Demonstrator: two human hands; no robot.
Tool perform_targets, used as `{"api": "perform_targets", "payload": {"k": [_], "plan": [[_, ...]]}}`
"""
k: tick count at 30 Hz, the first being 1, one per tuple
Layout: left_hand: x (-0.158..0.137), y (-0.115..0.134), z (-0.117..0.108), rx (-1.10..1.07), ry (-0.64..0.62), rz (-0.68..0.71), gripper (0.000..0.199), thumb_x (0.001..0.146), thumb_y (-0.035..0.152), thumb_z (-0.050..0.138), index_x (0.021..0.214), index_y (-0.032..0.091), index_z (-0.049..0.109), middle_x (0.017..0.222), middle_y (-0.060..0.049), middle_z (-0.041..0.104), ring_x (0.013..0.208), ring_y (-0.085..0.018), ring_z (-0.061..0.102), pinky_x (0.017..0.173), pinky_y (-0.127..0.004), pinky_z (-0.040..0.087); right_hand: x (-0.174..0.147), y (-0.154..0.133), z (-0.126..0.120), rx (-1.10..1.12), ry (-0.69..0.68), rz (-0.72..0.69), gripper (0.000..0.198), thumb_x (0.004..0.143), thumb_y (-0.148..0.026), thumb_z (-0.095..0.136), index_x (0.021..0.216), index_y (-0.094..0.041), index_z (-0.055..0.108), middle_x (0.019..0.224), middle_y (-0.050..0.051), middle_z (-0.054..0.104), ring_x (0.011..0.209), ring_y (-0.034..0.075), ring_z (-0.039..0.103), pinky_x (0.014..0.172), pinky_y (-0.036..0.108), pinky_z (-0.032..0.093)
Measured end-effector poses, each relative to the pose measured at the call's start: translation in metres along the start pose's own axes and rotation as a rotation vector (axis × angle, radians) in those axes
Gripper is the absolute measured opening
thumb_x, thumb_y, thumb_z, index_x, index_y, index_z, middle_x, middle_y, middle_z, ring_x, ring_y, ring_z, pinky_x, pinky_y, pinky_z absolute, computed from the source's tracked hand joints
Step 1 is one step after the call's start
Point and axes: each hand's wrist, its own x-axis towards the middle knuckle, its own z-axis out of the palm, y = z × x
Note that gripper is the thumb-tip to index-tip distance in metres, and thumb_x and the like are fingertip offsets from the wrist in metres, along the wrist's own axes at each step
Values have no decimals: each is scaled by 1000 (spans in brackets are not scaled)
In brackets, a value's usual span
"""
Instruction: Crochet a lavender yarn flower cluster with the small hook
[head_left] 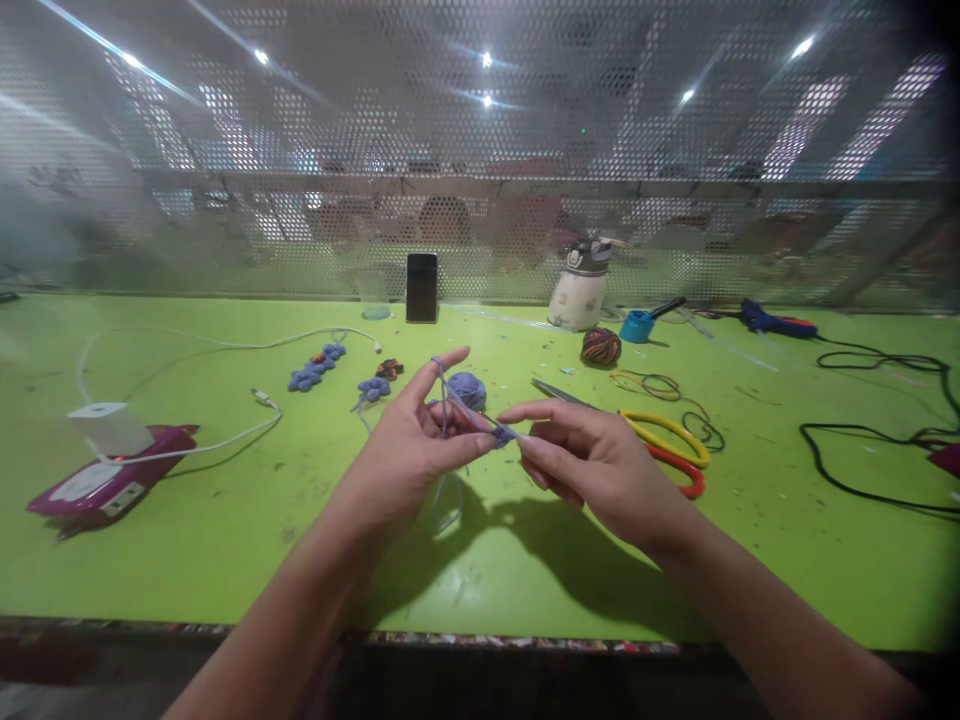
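Above the green table, my left hand (416,425) pinches a small purple crochet piece (504,435) between thumb and fingers. Purple yarn loops over its raised index finger, and a strand hangs below. My right hand (589,450) is closed, thumb against fingers, on a thin crochet hook that meets the piece; most of the hook is hidden. Just behind my hands lies a ball of purple yarn (466,390). Left of them are a purple crocheted flower (373,388), a small orange-and-black crocheted piece (389,369) and a strip of purple crocheted flowers (316,368).
Scissors (667,435) with yellow and red handles lie beside my right hand. Behind are multicoloured yarn (601,347), blue tape (637,325), a bottle (579,290), phone (421,287) and cup (374,295). A power strip (112,480) sits left; a blue glue gun (776,320) and cables right.
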Motion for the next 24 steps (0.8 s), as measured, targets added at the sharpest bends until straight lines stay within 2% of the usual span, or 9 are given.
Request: {"api": "perform_targets", "payload": {"k": [4,7,16,24], "plan": [[0,0,1,7,-17,11,92,66,8,80,145,19,34,71,1,68,70,-11,62,74,-24,47,2,-1,-1,163,-34,119,22,89,-33,61,104,-17,61,55,-6,49,44,6,34,40,18,23],[0,-1,0,0,-43,16,92,66,8,80,145,21,35,72,1,68,71,-11,62,74,-23,46,2,-2,-2,163,-24,166,26,87,-37,64,101,-15,61,55,-6,50,43,6,35,40,18,25],[-1,-1,-3,-58,-92,-82,77,67,5,78,135,20,48,77,0,68,76,-12,62,77,-23,46,1,-2,-1,86,-26,148,23,88,-36,63,99,-16,63,55,-5,50,44,6,37,41,19,27],[2,-1,-4,7,-56,-62,83,65,8,81,139,18,45,75,-1,70,74,-13,63,75,-25,48,1,-2,0,-9,30,80,24,88,-27,60,108,-15,67,56,-5,49,47,7,38,42,20,28]]}}
